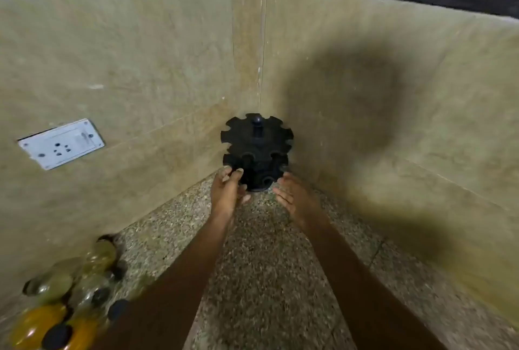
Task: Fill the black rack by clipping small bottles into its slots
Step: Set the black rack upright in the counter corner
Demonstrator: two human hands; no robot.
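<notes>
Head view looks down into a corner where two beige stone walls meet over a speckled stone counter (261, 265). At the back of that corner stands the black rack (257, 150), a round stand with notched tiers stacked one above the other and a knob on top. Its notches look bare, though the dark plastic makes the lower tier hard to read.

Both arms reach forward to the rack. On the left, the left hand (227, 189) is at the rim of the lower tier, its fingertips (228, 167) touching the black edge and the fingers loosely extended, not wrapped round anything. On the right, the right hand (289, 195) sits just beside the rack's base with its fingers relaxed and spread, holding nothing; whether it touches the rack I cannot tell.

Well apart from the rack, in the lower left corner of the view, a cluster of small bottles (67, 293) lies on the counter, blurred, with clear, greenish and orange bodies and black caps. A white wall socket (60, 143) is set into the left wall.
</notes>
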